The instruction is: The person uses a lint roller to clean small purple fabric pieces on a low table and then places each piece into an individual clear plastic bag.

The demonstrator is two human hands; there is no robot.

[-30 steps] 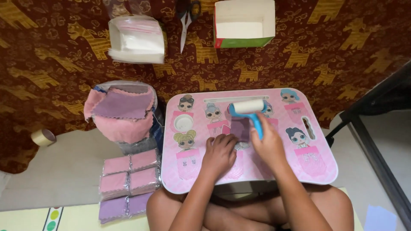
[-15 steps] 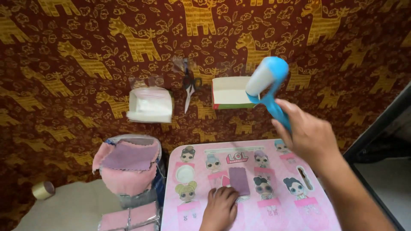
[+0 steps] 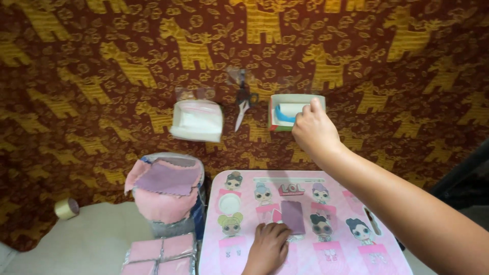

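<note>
My right hand (image 3: 314, 130) reaches far forward over a small green-and-white box (image 3: 285, 111), fingers closed on a lint roller (image 3: 288, 110) with a blue handle and white roll that lies inside the box. Down on the pink lap table (image 3: 346, 257) printed with cartoon dolls, my left hand (image 3: 268, 247) rests flat. Its fingertips touch the lower edge of a small purple cloth piece (image 3: 293, 216) lying in the middle of the table.
Scissors (image 3: 241, 104) and a white plastic bag of cloth (image 3: 197, 119) lie on the red-and-gold patterned fabric beyond the table. A container draped with pink and purple cloths (image 3: 165, 191) stands left, packed pink cloths (image 3: 160, 252) below it, a tape roll (image 3: 66, 208) far left.
My right hand lifted the lint roller off the purple cloth, carried it up and forward, and lowered it into the green-and-white box. My left hand stayed on the table.
</note>
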